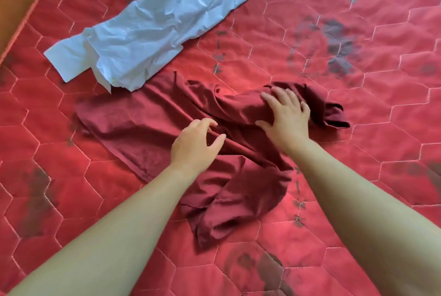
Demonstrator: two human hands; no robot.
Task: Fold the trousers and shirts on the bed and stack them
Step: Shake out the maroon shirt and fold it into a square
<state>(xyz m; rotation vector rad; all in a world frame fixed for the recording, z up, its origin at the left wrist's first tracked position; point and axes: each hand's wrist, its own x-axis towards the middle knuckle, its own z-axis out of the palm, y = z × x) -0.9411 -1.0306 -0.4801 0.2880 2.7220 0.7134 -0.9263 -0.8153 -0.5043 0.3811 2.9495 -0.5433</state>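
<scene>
- The dark red garment (148, 117) is thin, soft cloth, judged light and limp. It holds no shape and bunches wherever it is pushed.
- It is not fragile. On the quilted bed (358, 21) it will probably drag rather than slide, so edges should be lifted, not pushed.
- Recommended hold: pinch a hem or corner in each hand and draw the cloth taut. The straight hem at the garment's lower left is the clearest edge.
- The garment lies crumpled at frame centre. It runs from middle left to a twisted bunch at middle right, with a loose tail toward lower centre.
- The right hand (284, 114) lies on the bunch at middle right. Its fingers are spread and nearly straight, pressing, and grip nothing.
- The left hand (195, 143) sits on the garment's middle, near the right hand. Its fingers are half curled with tips on the cloth, and no fold is visibly caught.
- The pale blue garment (155, 26) lies unfolded at upper left. Its lower end touches the dark red garment, apart from both hands.
</scene>
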